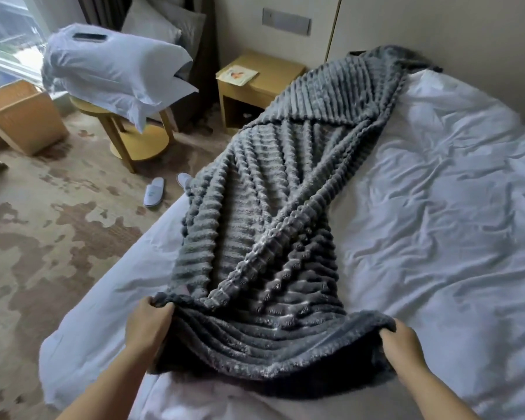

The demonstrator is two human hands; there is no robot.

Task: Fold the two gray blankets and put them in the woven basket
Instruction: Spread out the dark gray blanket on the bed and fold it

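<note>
A ribbed gray blanket (273, 207) lies stretched lengthwise along the white bed (437, 207), twisted and bunched in its middle, its far end reaching the wall. My left hand (147, 324) grips the near left corner of the blanket. The near right corner is gripped by my right hand (402, 350), and the near edge sags between the two hands. I see only one gray blanket. The woven basket (22, 116) stands on the carpet at the far left, by the window.
White pillows (112, 71) with a dark phone on top are piled on a round wooden side table (137, 140). A wooden nightstand (255, 89) with a paper on it stands beside the bed. Two white slippers (155, 192) lie on the patterned carpet.
</note>
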